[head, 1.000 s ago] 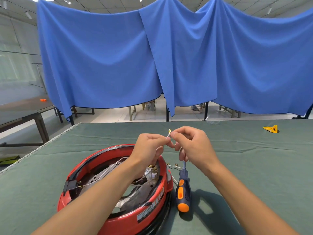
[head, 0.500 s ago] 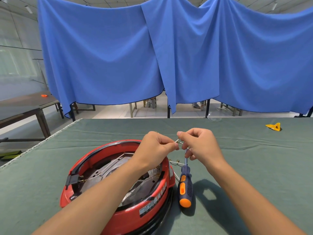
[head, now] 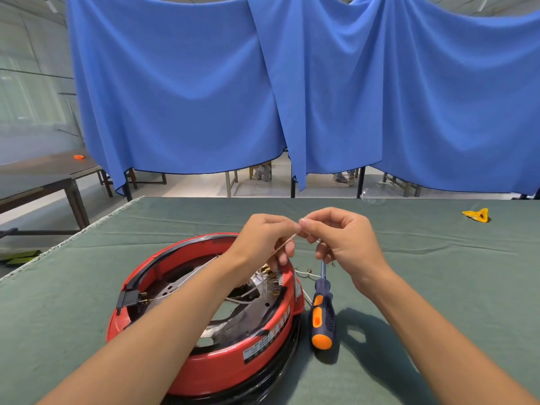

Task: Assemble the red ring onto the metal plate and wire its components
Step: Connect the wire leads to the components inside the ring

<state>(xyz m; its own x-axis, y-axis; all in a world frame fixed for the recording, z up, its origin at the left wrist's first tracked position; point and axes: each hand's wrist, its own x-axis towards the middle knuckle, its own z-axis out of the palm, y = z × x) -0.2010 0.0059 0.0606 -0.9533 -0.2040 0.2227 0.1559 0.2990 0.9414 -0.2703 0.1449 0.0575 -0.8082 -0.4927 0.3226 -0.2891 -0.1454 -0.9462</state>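
While raised above the red ring (head: pixel 222 363), both hands — left (head: pixel 263 238), right (head: pixel 342 238) — pinch wire (head: pixel 285 244)

Blue curtain (head: pixel 190 92) behind green-clothed table (head: pixel 438 273); dark side table (head: pixel 43 173) left; pale tiled floor (head: pixel 198 185).

The red ring (head: pixel 222 372) is shiny plastic. Inside, the metal plate (head: pixel 248 314) looks dull grey. The table cover (head: pixel 438 273) is soft green cloth. The screwdriver (head: pixel 321 320) handle looks rubbery.

Red ring (head: pixel 222 366), navy-and-orange screwdriver (head: pixel 322 317), green table (head: pixel 438 287), blue curtain (head: pixel 190 97)
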